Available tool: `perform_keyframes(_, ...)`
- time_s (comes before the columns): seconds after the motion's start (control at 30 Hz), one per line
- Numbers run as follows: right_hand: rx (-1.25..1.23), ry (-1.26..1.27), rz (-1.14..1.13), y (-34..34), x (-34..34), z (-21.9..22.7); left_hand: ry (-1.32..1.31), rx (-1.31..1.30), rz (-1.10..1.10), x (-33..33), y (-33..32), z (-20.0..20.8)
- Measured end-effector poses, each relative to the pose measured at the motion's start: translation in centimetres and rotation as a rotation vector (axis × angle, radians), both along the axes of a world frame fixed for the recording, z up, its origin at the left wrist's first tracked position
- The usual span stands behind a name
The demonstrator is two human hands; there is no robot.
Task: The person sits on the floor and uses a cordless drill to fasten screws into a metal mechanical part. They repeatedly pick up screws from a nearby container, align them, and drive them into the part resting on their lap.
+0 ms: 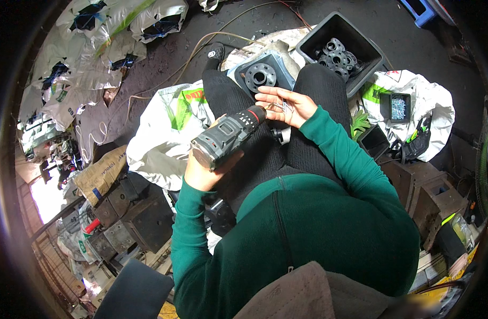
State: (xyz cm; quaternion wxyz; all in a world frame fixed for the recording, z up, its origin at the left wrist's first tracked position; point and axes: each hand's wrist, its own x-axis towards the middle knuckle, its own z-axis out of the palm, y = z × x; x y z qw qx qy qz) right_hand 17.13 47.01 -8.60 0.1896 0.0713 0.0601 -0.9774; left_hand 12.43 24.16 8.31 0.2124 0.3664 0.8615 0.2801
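My left hand (204,173) is wrapped round the grip of a grey and black cordless drill (225,137), its chuck pointing up and to the right. Just beyond the chuck, my right hand (299,106) is turned palm up, fingers outstretched, with several thin silvery screws (286,108) lying across it. Past the fingers, between my knees, a round grey flange (260,77) with a ring of holes sits on a dark square plate. The drill's tip is close to the right fingers; whether a screw is on it, I cannot tell.
A grey tub (372,49) with several similar flanges stands at the far right. Beside my right knee, a small box of screws (397,107) rests on a white sack (438,101). Hoses (193,53) cross the floor at the far left. Dark metal blocks (148,218) lie at left.
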Motion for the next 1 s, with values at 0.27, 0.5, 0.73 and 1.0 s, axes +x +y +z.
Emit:
perform_keyframes(0.27,0.212,-0.076,-0.006,-0.4,0.4,-0.3,-0.051,0.022,0.147,0.4,-1.5,0.3)
perform_keyframes(0.5,0.243,-0.118,-0.013,-0.3,0.4,-0.6,-0.189,0.084,0.314,0.9,-1.8,1.3)
perform_keyframes(0.73,0.303,-0.086,0.012,-0.6,0.0,-0.1,-0.252,0.035,0.32,0.3,-2.0,1.1)
perform_keyframes(1.0,0.416,0.007,0.157,0.3,-0.7,-0.8,-0.005,-0.05,-0.022,-1.2,-1.8,1.1)
